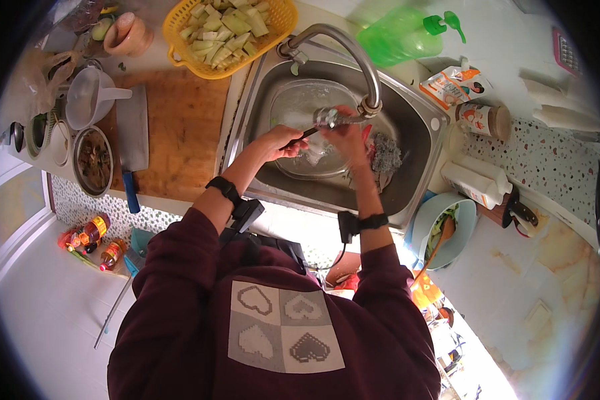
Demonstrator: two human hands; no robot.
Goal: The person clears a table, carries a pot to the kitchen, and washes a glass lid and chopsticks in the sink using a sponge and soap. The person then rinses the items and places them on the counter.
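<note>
Over the stainless steel sink (415, 187), my left hand (277, 142) is closed around the thin dark handle (302, 139) of a utensil. The far end of that utensil is hidden around the tap's outlet. My right hand (344, 137) is blurred and lies right at the outlet, partly behind it; I cannot tell what its fingers hold. The curved metal tap (362, 55) reaches over the sink, and water splashes beneath it. A grey steel wool scrubber (386, 154) rests in the sink right of my right hand, with something red (366, 134) beside it.
Left of the sink, a cleaver (133, 130) lies on a wooden cutting board (187, 135). A yellow basket (172, 37) of cut vegetables stands behind. A green pump bottle (400, 37) is at the back; a pale blue bowl (467, 215) with a wooden spoon (445, 235) sits at right.
</note>
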